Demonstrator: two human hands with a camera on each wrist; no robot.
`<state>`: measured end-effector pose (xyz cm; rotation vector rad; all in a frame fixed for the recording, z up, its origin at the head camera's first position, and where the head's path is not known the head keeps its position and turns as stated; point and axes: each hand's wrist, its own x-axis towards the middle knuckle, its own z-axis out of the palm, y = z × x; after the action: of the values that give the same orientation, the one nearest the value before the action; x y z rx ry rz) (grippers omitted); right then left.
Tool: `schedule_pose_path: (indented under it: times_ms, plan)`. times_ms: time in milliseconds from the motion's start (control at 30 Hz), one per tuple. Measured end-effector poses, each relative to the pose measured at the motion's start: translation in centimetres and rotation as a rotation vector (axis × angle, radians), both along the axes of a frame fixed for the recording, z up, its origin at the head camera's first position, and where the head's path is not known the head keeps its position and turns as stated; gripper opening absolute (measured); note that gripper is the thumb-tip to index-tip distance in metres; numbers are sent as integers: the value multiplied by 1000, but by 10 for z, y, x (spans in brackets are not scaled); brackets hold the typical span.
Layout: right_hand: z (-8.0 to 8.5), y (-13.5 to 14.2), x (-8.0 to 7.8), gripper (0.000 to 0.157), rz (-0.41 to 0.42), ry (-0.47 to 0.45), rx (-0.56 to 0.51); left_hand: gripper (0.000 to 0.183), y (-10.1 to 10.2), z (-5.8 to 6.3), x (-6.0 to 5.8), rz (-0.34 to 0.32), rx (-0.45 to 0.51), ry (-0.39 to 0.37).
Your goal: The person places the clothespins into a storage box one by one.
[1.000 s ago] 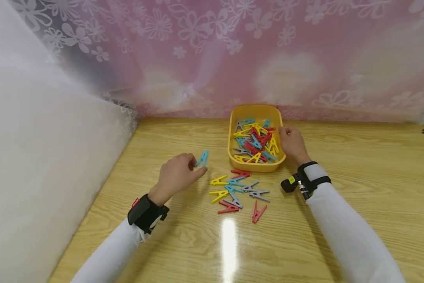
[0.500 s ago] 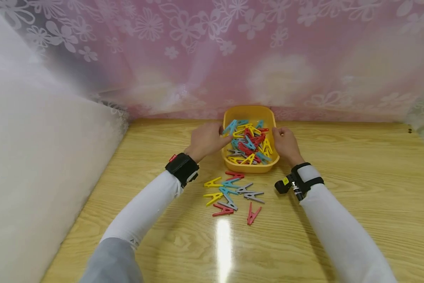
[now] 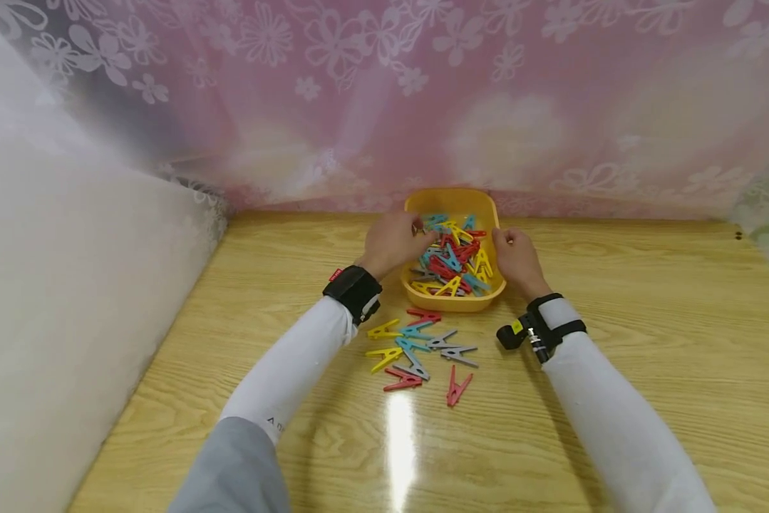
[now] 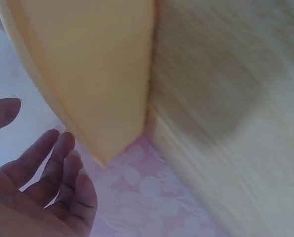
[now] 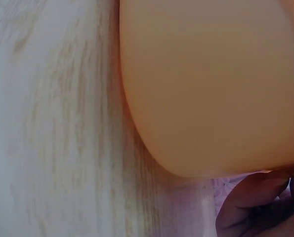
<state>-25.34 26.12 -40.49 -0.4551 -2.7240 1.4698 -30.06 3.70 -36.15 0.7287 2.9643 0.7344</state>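
A yellow plastic basket (image 3: 451,305) near the table's back edge holds a heap of red, yellow, blue and grey clothespins (image 3: 450,286). Over its left rim reaches my left hand (image 3: 393,242), thumb and fingers apart. In the left wrist view that hand (image 4: 43,192) has loosely bent fingers with nothing between them, close by the basket's wall (image 4: 102,74). My right hand (image 3: 519,262) grips the basket's right rim. From the right wrist, curled fingers (image 5: 250,195) show at the basket's wall (image 5: 211,89).
In front of the basket several loose clothespins lie on the wooden table (image 3: 519,442), among them a red clothespin (image 3: 458,387) set apart. A pink flowered curtain (image 3: 371,121) hangs behind, and a white sheet (image 3: 70,285) stands on the left.
My left hand carried a blue clothespin from the table's left to over the basket and has let it go. The right hand keeps its grip on the rim; the view shifted slightly.
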Motion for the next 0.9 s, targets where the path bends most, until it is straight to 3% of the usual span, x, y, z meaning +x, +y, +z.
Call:
schedule_pose_path:
  times_ms: [200,467,567,767,900]
  plan:
    - [0,-1,3,57,3,14,8,32,-21,-3,4,42,37,12]
    - [-1,0,4,59,10,16,11,20,-56,-7,22,64,66,-8]
    - [-1,1,4,61,5,9,0,18,-73,-14,31,-4,34,-62]
    - [-2,0,6,62,13,5,-23,19,-96,-35,53,-230,-39,-173]
    - [-1,-2,5,61,15,4,-24,31,-98,-46,67,-298,-125,-182]
